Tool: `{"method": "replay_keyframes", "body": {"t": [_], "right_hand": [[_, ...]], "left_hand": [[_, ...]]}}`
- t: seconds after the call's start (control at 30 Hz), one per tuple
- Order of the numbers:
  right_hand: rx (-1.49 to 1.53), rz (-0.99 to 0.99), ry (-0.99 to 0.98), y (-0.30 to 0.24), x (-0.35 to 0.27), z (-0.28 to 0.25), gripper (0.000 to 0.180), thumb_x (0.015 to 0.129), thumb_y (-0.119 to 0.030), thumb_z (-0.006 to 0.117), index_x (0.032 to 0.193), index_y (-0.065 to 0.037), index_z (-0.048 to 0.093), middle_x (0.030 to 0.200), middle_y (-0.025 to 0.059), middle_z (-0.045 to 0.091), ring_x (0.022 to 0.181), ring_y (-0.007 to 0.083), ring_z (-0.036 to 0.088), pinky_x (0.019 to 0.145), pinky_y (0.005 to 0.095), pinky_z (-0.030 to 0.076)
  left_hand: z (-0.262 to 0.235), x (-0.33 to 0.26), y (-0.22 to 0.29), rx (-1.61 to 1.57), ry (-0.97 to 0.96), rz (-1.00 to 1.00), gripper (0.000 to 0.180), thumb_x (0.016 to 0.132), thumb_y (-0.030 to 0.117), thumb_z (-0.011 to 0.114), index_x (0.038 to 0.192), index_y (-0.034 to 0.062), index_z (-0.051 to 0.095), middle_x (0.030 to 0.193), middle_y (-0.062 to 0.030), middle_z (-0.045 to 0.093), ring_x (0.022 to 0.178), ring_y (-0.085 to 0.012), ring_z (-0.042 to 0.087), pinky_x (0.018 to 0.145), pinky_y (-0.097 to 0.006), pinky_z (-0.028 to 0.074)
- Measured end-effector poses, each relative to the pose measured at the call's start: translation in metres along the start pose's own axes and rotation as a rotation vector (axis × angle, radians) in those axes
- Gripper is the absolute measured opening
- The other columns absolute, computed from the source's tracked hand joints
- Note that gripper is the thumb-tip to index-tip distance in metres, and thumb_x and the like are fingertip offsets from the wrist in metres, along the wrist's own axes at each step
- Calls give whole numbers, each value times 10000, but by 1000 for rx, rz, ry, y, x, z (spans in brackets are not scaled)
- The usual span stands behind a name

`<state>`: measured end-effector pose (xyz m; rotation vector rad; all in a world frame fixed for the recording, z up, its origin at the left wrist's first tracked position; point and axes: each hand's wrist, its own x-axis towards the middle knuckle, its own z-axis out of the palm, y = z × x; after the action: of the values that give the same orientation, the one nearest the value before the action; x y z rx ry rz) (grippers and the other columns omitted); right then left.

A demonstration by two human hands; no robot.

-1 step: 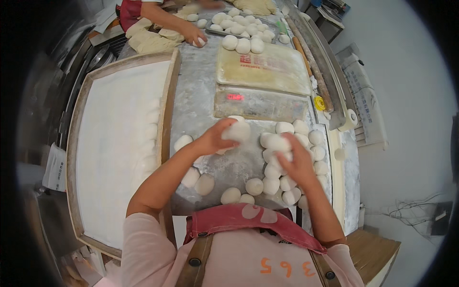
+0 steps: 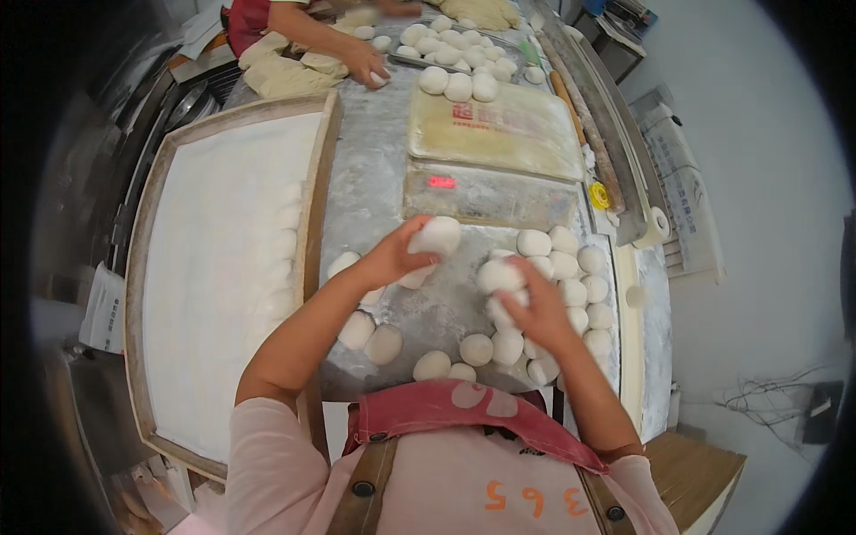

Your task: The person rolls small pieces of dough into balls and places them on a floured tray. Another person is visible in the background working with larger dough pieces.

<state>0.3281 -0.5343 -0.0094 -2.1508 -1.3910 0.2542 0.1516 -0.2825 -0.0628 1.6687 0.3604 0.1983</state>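
White dough balls lie about the floury grey worktop (image 2: pixel 428 312). In my left hand (image 2: pixel 399 253) is a round dough ball (image 2: pixel 439 234), gripped between thumb and fingers in front of the scale. My right hand (image 2: pixel 540 308) closes round another dough ball (image 2: pixel 500 277) beside the cluster of balls on the right. Another ball partly shows under its fingers; whether it is held too I cannot tell. Below my left wrist rest a few balls (image 2: pixel 383 343), partly covered by the forearm. More sit along the worktop's near edge, such as one dough ball (image 2: pixel 432 366).
A shallow wooden tray (image 2: pixel 326 178) lined with white cloth stands on the left, dough balls along its right side. Ahead is a scale (image 2: pixel 486 196) with a lit red display. Across the table a co-worker's hand (image 2: pixel 366 64) touches dough. Rolling pins (image 2: pixel 588 125) lie at right.
My right hand has moved slightly left with its dough ball, away from the cluster. The ball in my left hand has shifted a little upward. The whole view has moved slightly.
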Motion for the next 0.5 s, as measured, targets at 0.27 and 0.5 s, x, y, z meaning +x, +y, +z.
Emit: {"method": "replay_keyframes", "body": {"t": [0.27,0.5], "right_hand": [[-77,-100,37,-20,-14,6,442,782,-109,730,1195,-45,587,1215,184,585,1102,381,560,935,454,456],[-627,751,369,158,-256,-111,767,802,-220,792,1422,16,408,1375,223,498,1304,400,441,1106,491,346]], "left_hand": [[-96,-1,46,-532,385,-2,592,961,259,657,1452,130,353,1291,-45,527,1152,-176,523,954,-384,482],[-243,38,31,-367,716,-68,614,914,388,702,1391,176,379,1211,-62,558,1059,-201,583,792,-462,549]]}}
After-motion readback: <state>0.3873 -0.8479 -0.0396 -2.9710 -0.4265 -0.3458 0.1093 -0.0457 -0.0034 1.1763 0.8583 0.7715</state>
